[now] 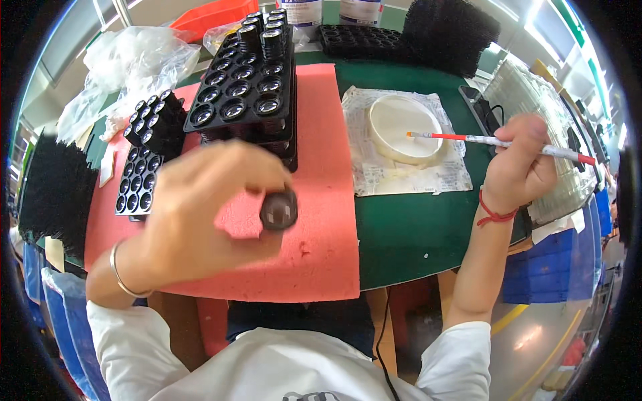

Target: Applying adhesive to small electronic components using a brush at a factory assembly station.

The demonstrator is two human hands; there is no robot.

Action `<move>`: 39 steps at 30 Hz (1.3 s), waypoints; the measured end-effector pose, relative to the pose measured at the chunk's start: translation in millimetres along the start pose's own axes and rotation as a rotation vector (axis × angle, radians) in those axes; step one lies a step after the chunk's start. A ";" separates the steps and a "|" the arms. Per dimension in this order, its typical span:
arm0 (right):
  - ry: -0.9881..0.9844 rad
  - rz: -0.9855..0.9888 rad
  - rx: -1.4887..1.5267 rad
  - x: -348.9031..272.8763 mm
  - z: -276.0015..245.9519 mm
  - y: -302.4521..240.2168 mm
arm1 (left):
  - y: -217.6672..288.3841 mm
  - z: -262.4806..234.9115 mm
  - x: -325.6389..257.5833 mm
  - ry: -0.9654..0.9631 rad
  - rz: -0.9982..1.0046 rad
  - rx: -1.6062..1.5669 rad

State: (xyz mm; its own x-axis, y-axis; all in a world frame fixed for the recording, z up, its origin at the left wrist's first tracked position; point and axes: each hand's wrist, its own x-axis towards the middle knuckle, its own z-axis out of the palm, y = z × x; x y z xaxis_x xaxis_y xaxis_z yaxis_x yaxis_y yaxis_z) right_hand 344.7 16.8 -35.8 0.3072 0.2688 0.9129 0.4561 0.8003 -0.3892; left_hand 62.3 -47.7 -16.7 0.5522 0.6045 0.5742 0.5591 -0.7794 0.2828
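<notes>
My left hand (194, 207), somewhat blurred, pinches a short black lens barrel (279, 210) above the salmon-coloured mat (324, 220). My right hand (520, 164) grips a slim paintbrush (461, 138) with a red and silver handle. The brush's pale tip is over the inside of a shallow white dish (382, 147), and whether it touches the dish I cannot tell. A stained paper sheet (374, 184) lies under the dish. Beyond my left hand stands a stack of black trays (292, 100) with round lens pieces in its pockets. A smaller black tray (138, 177) bears a cluster of upright barrels (160, 117).
Crumpled clear bags (137, 67) and a red bin (214, 17) are at the back left. Black bristly blocks (451, 33) stand at the back right and far left. Clear trays (535, 107) are stacked on the right, beside a dark device (478, 107) with a cable.
</notes>
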 end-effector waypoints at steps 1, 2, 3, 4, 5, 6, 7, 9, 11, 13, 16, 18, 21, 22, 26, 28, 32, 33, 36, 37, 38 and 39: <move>-0.003 -0.008 -0.032 -0.6 2.2 -0.9 | -0.9 2.6 -10.3 -0.076 -0.034 -0.031; -0.006 -0.015 -0.066 -1.0 3.7 -1.4 | 0.9 5.3 -18.6 -0.121 -0.131 -0.100; -0.008 -0.013 -0.071 -0.8 4.3 -1.7 | 0.4 7.1 -23.7 -0.123 -0.131 -0.107; -0.021 0.025 -0.056 -0.7 5.2 -2.2 | -1.4 8.7 -28.7 -0.151 -0.246 -0.204; -0.034 0.064 -0.042 -0.7 5.8 -2.2 | -5.0 10.4 -33.8 -0.179 -0.361 -0.301; -0.037 0.065 -0.049 -0.7 5.5 -1.3 | -13.0 13.4 -41.9 -0.212 -0.425 -0.380; -0.024 0.128 -0.045 0.8 6.0 0.0 | -17.1 17.7 -47.2 -0.210 -0.427 -0.382; 0.058 0.282 -0.048 4.8 8.2 3.8 | -23.7 24.6 -56.3 -0.100 -0.658 -0.747; 0.242 0.459 0.198 11.1 9.1 10.0 | -27.5 25.2 -57.5 -0.102 -0.675 -0.832; 0.239 0.571 0.451 17.0 2.7 20.0 | -27.8 25.5 -55.1 -0.038 -0.738 -1.032; 0.045 0.645 0.724 20.1 -2.5 20.5 | -27.8 19.6 -51.1 -0.053 -0.834 -1.063; -0.107 0.634 0.830 14.6 3.6 11.2 | -29.4 18.4 -52.8 -0.023 -0.897 -1.102; -0.302 0.560 0.883 3.1 5.9 0.2 | -32.8 15.2 -53.1 -0.010 -0.968 -1.136; -0.350 0.533 0.876 -0.7 6.9 -1.2 | -33.9 15.4 -53.5 -0.009 -0.957 -1.156; -0.467 0.496 0.788 -9.4 8.3 -3.2 | -37.4 18.1 -57.5 -0.010 -0.909 -1.198; -0.506 0.498 0.762 -11.0 8.0 -0.8 | -36.8 18.2 -57.8 -0.012 -0.873 -1.197; -0.526 0.482 0.726 -13.6 12.3 -3.1 | -37.2 17.0 -58.3 -0.018 -0.875 -1.225; -0.536 0.461 0.696 -13.4 12.5 -3.6 | -37.4 16.9 -58.2 -0.024 -0.872 -1.220; -0.545 0.422 0.653 -13.7 12.5 -1.1 | -37.6 17.4 -59.3 -0.030 -0.866 -1.210; -0.543 0.405 0.632 -13.4 12.2 -0.8 | -37.9 17.6 -59.6 -0.037 -0.859 -1.211; -0.544 0.405 0.631 -13.2 12.3 -1.2 | -37.4 17.7 -59.9 -0.037 -0.858 -1.212; -0.548 0.411 0.623 -13.0 12.4 -1.6 | -36.7 17.9 -60.4 -0.024 -0.844 -1.230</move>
State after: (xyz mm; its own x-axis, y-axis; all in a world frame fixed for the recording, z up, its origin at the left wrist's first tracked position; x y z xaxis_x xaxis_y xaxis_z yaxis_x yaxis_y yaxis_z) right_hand 329.6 18.7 -45.5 -0.1650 0.6841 0.7104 -0.1815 0.6870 -0.7037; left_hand 19.5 -52.7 -75.5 0.3563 0.9297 -0.0934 -0.1410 0.1524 0.9782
